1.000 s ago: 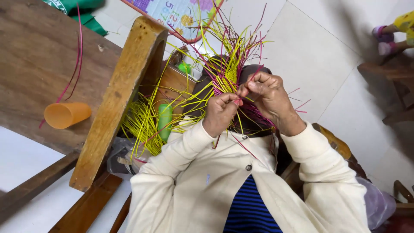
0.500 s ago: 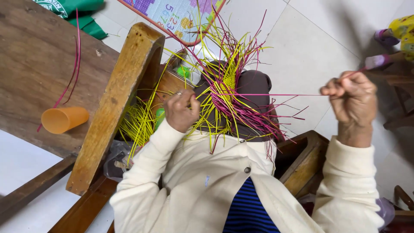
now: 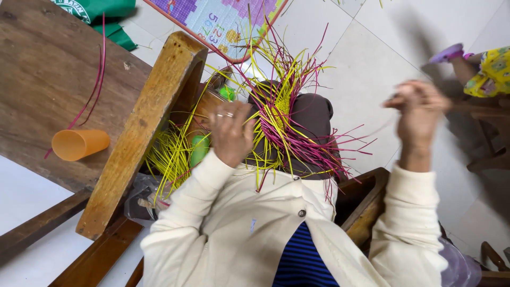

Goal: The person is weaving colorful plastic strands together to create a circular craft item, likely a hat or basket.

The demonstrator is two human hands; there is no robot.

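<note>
A half-woven piece of yellow and pink strips [image 3: 281,119] rests on my dark-clad knee, loose ends fanning out in all directions. My left hand [image 3: 231,133], wearing rings, presses on its left side among the yellow strips. My right hand [image 3: 417,114] is raised far to the right, blurred, its fingers pinched on a thin pink strip [image 3: 372,129] that runs back toward the weave. A bundle of loose yellow strips [image 3: 170,157] hangs below the left hand.
A wooden bench [image 3: 48,90] at left carries an orange cup [image 3: 79,144] on its side and pink strips [image 3: 93,87]. A slanted wooden beam [image 3: 143,133] crosses beside my left arm. A wooden box [image 3: 366,204] is by my right elbow. A child's leg and sandal [image 3: 467,61] show at the right.
My hands were together at the weave; the right hand drew a pink strip out far to the right and lifted it slightly. My left hand moved to the weave's left side and flattened.
</note>
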